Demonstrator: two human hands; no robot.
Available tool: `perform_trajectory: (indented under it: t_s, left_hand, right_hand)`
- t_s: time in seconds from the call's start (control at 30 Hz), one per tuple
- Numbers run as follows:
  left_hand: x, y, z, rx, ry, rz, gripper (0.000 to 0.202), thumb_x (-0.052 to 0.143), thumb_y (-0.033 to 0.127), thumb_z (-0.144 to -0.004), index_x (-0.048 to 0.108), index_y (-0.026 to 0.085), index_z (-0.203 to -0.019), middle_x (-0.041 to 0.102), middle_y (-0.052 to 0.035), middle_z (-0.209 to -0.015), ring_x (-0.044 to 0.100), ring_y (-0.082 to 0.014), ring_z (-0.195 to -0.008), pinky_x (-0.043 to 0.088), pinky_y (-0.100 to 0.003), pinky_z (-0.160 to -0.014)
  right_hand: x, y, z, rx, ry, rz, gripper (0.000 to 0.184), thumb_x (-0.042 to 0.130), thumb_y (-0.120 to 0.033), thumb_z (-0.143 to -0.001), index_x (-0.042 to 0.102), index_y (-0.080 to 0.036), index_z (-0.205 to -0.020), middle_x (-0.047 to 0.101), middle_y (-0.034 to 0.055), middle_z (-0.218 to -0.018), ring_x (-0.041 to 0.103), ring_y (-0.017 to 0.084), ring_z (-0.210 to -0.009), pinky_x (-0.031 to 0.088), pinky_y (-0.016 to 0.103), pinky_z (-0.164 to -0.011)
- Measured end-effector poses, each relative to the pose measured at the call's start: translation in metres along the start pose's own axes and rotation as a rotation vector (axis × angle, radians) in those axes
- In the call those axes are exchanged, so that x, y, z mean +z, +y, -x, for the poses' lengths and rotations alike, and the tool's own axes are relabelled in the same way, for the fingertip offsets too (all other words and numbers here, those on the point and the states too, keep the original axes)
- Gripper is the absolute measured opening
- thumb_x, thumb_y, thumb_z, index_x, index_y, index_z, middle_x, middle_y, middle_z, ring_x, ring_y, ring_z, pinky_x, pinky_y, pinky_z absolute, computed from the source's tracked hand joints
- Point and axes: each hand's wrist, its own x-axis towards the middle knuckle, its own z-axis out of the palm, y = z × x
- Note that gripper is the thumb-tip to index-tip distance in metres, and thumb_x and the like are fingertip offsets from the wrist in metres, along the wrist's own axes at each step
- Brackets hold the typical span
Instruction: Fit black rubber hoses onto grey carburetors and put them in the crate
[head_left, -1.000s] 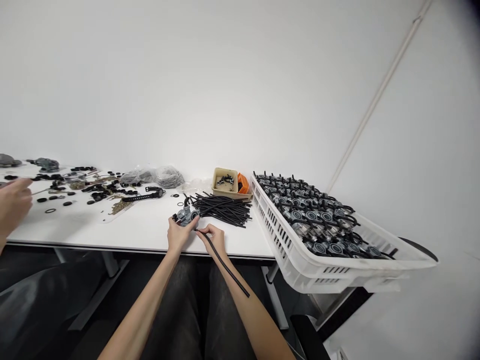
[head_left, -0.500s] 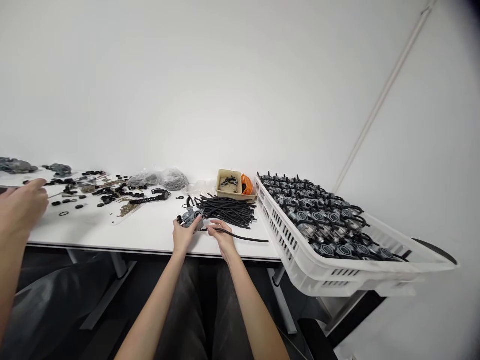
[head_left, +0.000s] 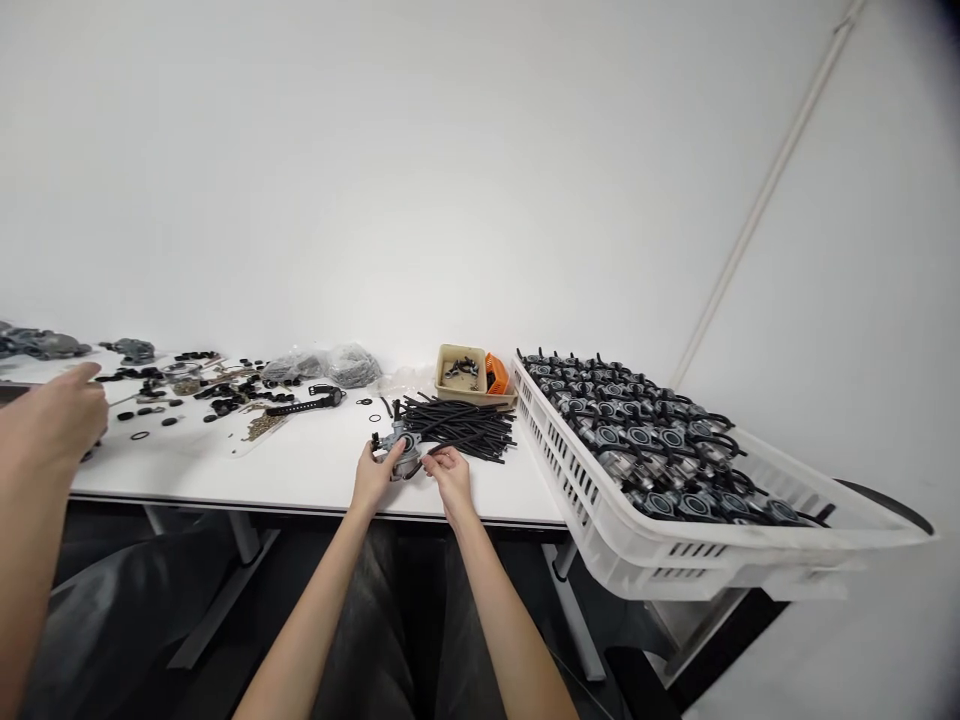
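Note:
My left hand (head_left: 373, 480) is closed around a grey metal carburetor (head_left: 406, 462) just above the table's front edge. Between the fingertips of my right hand (head_left: 451, 480) is a black rubber hose (head_left: 413, 470), which runs to the lower part of the carburetor. The fingers partly cover the hose, so how it sits there is hard to make out. Right behind both hands lies a pile of black hoses (head_left: 469, 428). A black O-ring (head_left: 375, 418) rests to the left of the carburetor.
A white crate (head_left: 555, 462) of carburetors stands at the right. Behind the hoses are a beige tray (head_left: 442, 380) and an orange basket (head_left: 496, 374). A wristwatch (head_left: 304, 402) and scattered small parts lie leftward. Another person's hand (head_left: 64, 415) is at far left.
The hose's long free end, which pointed right past my right hand, no longer sticks out there. My right hand has turned, and the carburetor is tilted more upright. The view has shifted slightly.

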Motion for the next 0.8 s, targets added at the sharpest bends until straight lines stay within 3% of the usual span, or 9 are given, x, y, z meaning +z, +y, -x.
perform_trajectory:
  t_s: [0.2,0.4,0.8]
  left_hand:
    - [-0.0016,0.0014,0.0019,0.012,-0.074,0.052,0.050,0.068,0.051,-0.065,0.058,0.014,-0.096,0.069,-0.0099,-0.089,0.066,-0.0206,-0.074,0.053,-0.030,-0.062]
    - [-0.0020,-0.0012,0.0002,0.031,-0.084,0.048,0.051,0.069,0.052,-0.064,0.058,0.014,-0.096,0.068,-0.0091,-0.090,0.065,-0.0201,-0.076,0.051,-0.030,-0.066]
    - [-0.0021,-0.0038,0.0019,0.021,-0.164,-0.014,0.053,0.069,0.053,-0.063,0.055,0.014,-0.096,0.067,-0.0075,-0.083,0.063,-0.0190,-0.068,0.050,-0.029,-0.061]
  right_hand:
    - [0.0004,0.0023,-0.0001,-0.024,0.009,0.028,0.037,0.079,-0.036,-0.055,0.051,-0.020,-0.073,0.060,-0.0002,-0.068,0.058,0.014,-0.064,0.046,0.027,-0.063]
    - [-0.0015,0.0060,-0.0001,-0.093,0.046,0.019,0.043,0.079,-0.029,-0.055,0.041,-0.022,-0.072,0.055,-0.0043,-0.066,0.055,0.013,-0.063,0.045,0.026,-0.064]
    - [-0.0021,0.0070,0.0002,-0.133,0.058,0.117,0.039,0.078,-0.023,-0.056,0.053,-0.021,-0.085,0.060,0.0012,-0.085,0.056,0.014,-0.071,0.044,0.025,-0.061]
